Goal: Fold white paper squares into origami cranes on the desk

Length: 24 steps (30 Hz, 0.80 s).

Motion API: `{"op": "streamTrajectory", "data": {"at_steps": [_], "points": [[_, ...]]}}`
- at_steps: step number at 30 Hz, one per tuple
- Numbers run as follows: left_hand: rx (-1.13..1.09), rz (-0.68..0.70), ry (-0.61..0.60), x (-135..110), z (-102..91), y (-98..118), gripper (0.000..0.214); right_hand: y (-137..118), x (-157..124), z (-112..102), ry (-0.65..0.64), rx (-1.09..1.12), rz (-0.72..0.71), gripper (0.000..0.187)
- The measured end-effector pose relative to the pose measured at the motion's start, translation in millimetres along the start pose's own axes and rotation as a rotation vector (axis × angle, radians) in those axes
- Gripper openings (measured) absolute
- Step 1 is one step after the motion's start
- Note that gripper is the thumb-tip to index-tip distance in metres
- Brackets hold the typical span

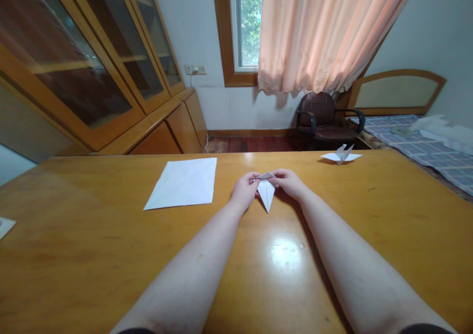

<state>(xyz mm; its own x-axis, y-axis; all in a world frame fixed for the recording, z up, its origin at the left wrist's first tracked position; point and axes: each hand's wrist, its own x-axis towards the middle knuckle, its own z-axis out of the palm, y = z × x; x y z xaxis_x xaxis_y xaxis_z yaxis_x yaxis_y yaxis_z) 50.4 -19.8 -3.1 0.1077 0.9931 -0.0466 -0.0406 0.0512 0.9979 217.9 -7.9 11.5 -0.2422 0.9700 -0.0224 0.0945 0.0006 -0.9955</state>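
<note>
Both hands grip a small piece of folded white paper [266, 194] above the wooden table [111, 255]. Its long point faces toward me, with a crease line down the middle. My left hand [245, 192] pinches its upper left edge, and my right hand [290, 183] pinches the upper right edge. The fingertips partly cover the top of the fold. Left of my hands lies a flat white sheet of paper [185, 183]. A finished-looking white paper crane [341, 155] stands near the far right edge of the table.
At the left edge lies part of a pale paper [5, 226]. Beyond the table are a brown armchair [321, 115], a wooden cabinet with glass doors [155, 97], a peach curtain [318, 33] and a bed with a checked cover [424, 137].
</note>
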Motion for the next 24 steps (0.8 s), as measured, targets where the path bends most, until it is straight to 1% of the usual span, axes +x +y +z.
{"op": "streamTrajectory", "data": {"at_steps": [3,8,12,14,17,20,24], "points": [[0.001,-0.006,0.009,-0.2,0.0,1.2,0.013,-0.8,0.3,0.1,0.024,-0.017,0.024,0.025],[0.030,0.022,0.008,-1.3,-0.5,1.4,0.009,1.4,0.9,-1.9,0.038,-0.021,0.039,0.023],[0.138,0.099,0.039,0.3,-2.5,-3.1,0.010,2.4,-0.5,-2.4,-0.030,0.069,0.062,0.023],[0.199,0.120,0.054,0.7,-3.7,-4.6,0.011,3.1,-0.5,-2.2,-0.057,0.093,0.048,0.024],[0.256,0.118,0.064,0.2,-4.7,-3.8,0.014,4.9,1.2,-1.8,-0.038,0.048,0.018,0.031],[0.274,0.107,0.078,-1.0,-4.5,-0.7,0.015,6.7,3.3,-2.2,-0.015,-0.040,0.024,0.031],[0.285,0.098,0.079,-2.1,-4.6,1.9,0.014,7.3,3.7,-2.5,-0.054,-0.075,0.051,0.030]]}}
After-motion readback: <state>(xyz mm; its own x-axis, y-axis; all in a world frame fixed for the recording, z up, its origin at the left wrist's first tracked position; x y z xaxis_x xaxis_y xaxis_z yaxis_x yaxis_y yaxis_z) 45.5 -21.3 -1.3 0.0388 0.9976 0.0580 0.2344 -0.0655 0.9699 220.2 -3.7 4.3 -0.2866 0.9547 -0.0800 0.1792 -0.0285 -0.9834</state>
